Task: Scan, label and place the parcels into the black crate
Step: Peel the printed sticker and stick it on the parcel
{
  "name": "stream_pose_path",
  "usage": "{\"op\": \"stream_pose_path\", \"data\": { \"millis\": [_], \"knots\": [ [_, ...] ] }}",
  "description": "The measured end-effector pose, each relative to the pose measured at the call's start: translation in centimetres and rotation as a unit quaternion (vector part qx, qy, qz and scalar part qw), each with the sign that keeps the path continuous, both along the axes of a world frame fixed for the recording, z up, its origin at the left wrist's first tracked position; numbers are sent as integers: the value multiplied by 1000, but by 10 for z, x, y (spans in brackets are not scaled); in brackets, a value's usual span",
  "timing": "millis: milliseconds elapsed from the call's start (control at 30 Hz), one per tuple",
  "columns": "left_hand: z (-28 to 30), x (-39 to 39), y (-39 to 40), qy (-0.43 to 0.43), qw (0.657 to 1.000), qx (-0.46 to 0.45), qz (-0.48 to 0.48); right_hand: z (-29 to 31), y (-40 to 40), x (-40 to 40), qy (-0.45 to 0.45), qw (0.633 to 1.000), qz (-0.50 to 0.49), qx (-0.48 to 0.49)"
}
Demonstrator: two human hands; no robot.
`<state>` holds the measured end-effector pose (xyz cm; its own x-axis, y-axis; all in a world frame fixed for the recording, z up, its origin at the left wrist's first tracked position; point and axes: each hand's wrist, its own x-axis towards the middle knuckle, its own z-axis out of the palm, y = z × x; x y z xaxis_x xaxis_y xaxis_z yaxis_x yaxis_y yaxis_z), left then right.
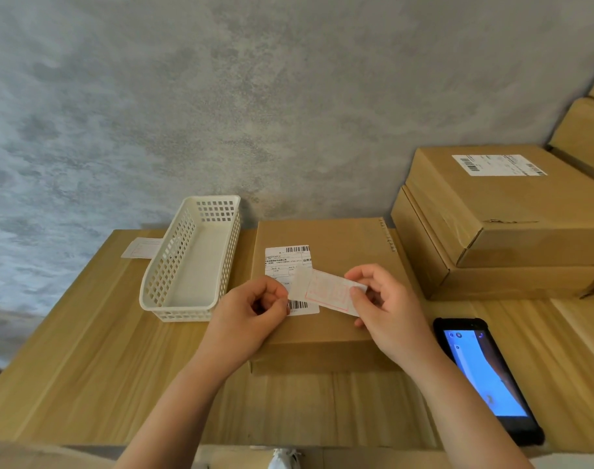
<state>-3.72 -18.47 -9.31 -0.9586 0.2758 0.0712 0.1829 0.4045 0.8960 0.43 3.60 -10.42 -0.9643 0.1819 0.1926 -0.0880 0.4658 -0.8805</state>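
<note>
Both hands, left hand (251,311) and right hand (385,308), pinch a red-printed paper sticker (326,292) between them, flat cardboard parcel (326,289) just underneath.

White lattice-pierced basket (190,258); brown cardboard parcels (326,292); white barcode label (283,262); red-printed white sticker (326,292); black handheld scanner (485,377), blue screen; pale wood-grain table (85,367); mottled grey floor (221,96).

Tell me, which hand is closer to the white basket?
Left. The left hand hangs just right of the white basket, nearly at its near corner. The right hand is farther right, across the red-printed sticker that both hands pinch.
</note>
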Motion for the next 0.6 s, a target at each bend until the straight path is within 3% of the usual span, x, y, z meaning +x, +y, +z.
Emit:
{"op": "stream_pose_path", "data": {
  "millis": [67,167,233,367,600],
  "knots": [
    [4,1,1,3,1000,17,-7,1,-4,0,36,997,-33,57],
    [14,4,4,4,998,60,-27,7,-14,4,186,961,-67,191],
    [18,8,6,9,995,87,-41,11,-23,9,225,959,-18,171],
    [25,14,10,14,989,134,-60,13,-38,16,195,974,47,105],
    [30,13,12,18,986,136,-91,17,-42,18,204,972,43,112]
  ]
}}
